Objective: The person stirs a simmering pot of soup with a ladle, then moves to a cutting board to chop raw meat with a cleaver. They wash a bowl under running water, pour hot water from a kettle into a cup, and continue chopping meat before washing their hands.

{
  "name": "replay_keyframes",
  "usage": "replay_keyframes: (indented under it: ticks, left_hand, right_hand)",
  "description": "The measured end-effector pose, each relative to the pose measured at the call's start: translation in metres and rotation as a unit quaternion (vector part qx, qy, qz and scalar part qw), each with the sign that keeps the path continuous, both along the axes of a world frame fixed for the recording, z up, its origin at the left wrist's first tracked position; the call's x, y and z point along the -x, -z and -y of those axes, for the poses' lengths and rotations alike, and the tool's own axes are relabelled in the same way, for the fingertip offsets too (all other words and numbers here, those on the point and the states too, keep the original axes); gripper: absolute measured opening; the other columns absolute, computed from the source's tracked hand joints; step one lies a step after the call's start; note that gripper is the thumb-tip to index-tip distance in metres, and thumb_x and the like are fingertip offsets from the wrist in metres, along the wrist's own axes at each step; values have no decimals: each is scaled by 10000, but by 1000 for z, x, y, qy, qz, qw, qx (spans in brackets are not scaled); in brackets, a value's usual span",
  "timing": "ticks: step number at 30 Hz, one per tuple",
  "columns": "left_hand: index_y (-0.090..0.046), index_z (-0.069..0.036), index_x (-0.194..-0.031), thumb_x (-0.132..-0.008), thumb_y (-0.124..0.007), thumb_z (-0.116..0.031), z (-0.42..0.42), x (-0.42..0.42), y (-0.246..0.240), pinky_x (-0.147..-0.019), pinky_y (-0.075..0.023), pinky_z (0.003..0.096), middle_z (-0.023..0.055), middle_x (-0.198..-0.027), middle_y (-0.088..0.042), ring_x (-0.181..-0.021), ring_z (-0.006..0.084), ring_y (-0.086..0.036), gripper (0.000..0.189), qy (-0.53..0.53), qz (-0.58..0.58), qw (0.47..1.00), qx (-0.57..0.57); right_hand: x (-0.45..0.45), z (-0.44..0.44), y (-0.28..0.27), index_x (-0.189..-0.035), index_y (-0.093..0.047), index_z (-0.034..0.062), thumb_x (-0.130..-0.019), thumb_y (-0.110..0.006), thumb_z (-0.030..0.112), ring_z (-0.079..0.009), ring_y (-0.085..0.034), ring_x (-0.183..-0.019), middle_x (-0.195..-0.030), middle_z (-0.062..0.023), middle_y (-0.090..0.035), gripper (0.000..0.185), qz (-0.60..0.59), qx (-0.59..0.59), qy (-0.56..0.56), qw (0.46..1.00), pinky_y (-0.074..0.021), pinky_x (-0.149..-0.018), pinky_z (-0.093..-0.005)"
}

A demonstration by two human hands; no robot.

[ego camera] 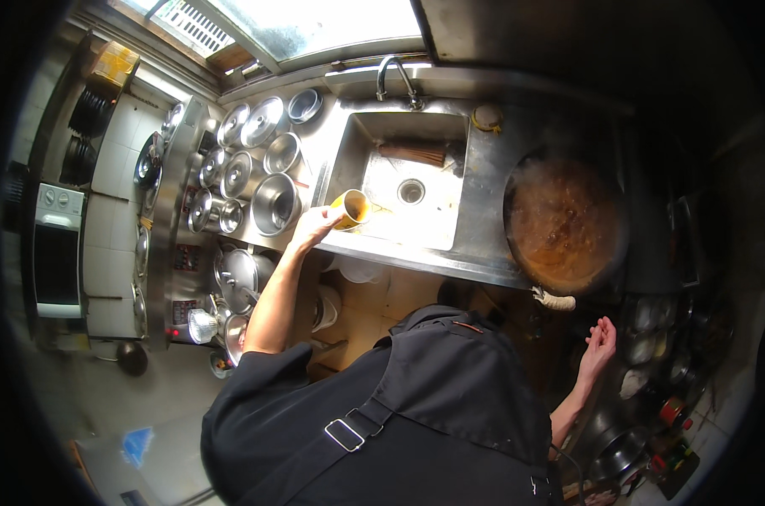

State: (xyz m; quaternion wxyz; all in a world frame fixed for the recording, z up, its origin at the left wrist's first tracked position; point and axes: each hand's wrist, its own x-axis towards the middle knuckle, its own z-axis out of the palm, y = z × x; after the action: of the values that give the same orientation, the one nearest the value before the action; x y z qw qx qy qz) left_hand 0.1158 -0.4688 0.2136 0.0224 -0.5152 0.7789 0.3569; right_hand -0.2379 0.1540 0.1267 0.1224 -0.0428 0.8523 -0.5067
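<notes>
My left hand (314,226) is shut around a yellow open-topped can (351,209), held above the near left edge of the steel sink (461,190). The can's mouth faces up toward me, and something dark shows at its bottom. A bundle of thin brown sticks (413,155) lies along the sink's far wall, behind the drain (411,191). My right hand (601,338) hangs free with loosely bent fingers, just to the right of a cloth-wrapped handle (554,300). That handle belongs to a large wok (512,253) filled with steaming reddish-brown sauce (563,221).
Several lidded steel pots (237,174) crowd the counter left of the sink. A curved faucet (395,76) rises behind it. Bowls (648,322) and bottles (675,412) stand at the right. A white microwave (58,250) sits on the far left shelf.
</notes>
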Motion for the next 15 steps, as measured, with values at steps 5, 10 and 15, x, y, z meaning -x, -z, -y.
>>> replay_keyframes:
  ticks: [5, 10, 15]
  left_hand:
    - [-766, -57, -1087, -917, -697, -581, -4, 12, -5, -763, -548, 375, 135, -844, -749, -793, 253, -722, 555, 51, 63, 993, 89]
    - [-770, -92, -1115, -911, -663, -617, -6, 24, -10, -792, -566, 428, 169, -898, -762, -878, 342, -749, 573, 38, 87, 985, 146]
    - [-770, -107, -1129, -905, -673, -617, -6, 31, -17, -778, -571, 434, 164, -885, -762, -856, 337, -752, 566, 19, 53, 986, 157]
  right_hand:
    - [-1, 3, 0, -1413, -602, 50, -1091, -548, 118, -157, -672, -1023, -1285, -78, -693, 333, 19, 11, 8, 1000, -560, -835, -302]
    - [-2, -1, 2, -1417, -600, 48, -1090, -558, 132, -163, -675, -1023, -1288, -88, -692, 341, 10, 4, 4, 1000, -564, -840, -308]
    - [-1, -4, 6, -1416, -601, 45, -1084, -569, 144, -170, -675, -1025, -1287, -92, -691, 347, 11, 10, 5, 1000, -563, -835, -306]
